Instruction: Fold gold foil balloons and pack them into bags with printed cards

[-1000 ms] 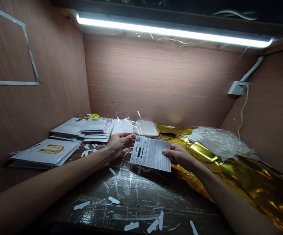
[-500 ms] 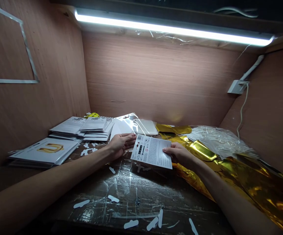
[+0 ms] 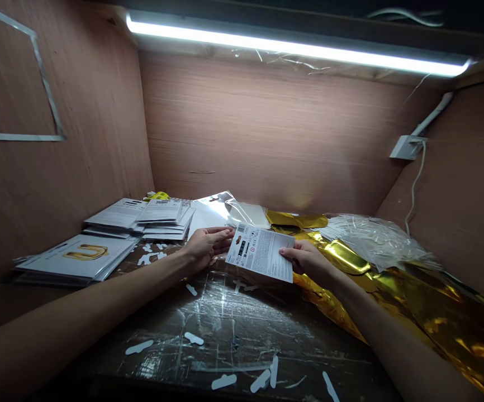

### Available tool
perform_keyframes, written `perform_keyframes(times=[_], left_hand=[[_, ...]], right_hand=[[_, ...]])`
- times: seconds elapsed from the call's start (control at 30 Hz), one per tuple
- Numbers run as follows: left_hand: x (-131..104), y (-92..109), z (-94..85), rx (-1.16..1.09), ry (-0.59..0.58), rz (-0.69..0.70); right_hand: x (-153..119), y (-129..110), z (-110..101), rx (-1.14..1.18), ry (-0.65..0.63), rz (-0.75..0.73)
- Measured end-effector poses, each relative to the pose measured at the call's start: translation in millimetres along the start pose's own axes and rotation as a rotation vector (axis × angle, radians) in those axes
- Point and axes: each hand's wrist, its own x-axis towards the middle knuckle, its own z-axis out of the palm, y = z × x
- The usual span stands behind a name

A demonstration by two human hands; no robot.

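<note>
My right hand grips a printed white card by its right end, thumb on top. Small text, a barcode and a hang hole show on the card's upward face, and it tilts above the table. Beside the card's left end is my left hand, its thumb and fingers pressed together. Whatever they pinch, if anything, is too small to make out. Behind the hands lies a white sheet in shiny clear plastic. Gold foil spreads under and beyond my right forearm.
Packed cards, the top one picturing a gold U, lie at left, with further card stacks behind. White paper cut-outs are scattered on the dark table. At right rests a clear plastic heap. Wooden walls enclose three sides.
The card has turned slightly and risen a little at its near right corner, with my right hand shifting with it. My left hand stays almost in place beside its left end.
</note>
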Motion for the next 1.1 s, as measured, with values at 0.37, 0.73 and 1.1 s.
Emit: perform_keyframes(times=[0.37, 0.73, 1.1], left_hand=[[-1, 1, 4.1, -0.025, 0.023, 0.018], [-4, -4, 10.4, -0.016, 0.023, 0.013], [-5, -8, 11.8, -0.027, -0.001, 0.016]], right_hand=[[4, 2, -3, -0.024, 0.212, -0.107], [10, 17, 8, -0.123, 0.325, -0.239], [2, 6, 15, -0.204, 0.437, -0.275]])
